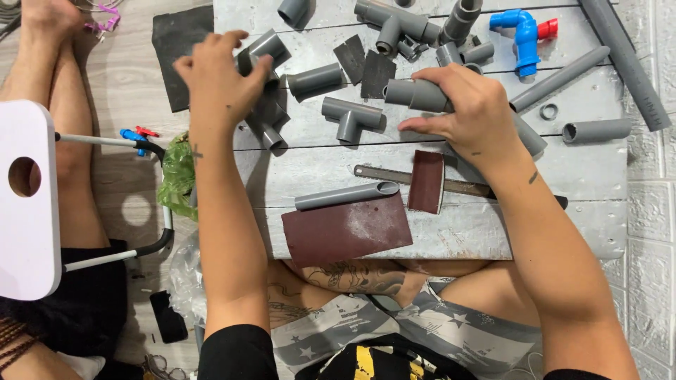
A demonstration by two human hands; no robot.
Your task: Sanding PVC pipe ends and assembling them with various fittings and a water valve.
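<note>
Head view
Left hand: fingers curled around a grey elbow fitting, upper left of the grey board.
Right hand: clasps a grey pipe piece at board centre.
Nearby: tee fitting, sandpaper sheet, blue valve.

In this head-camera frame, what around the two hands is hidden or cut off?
- Head view: the left hand covers most of the grey elbow fitting it grips, hiding the fingertips.
- Head view: the right hand hides the far end of the short grey pipe, so its join cannot be seen.
- Head view: the saw blade passes under the small sandpaper piece and the right wrist.
- Head view: the top edge cuts off the pipe fittings.
</note>
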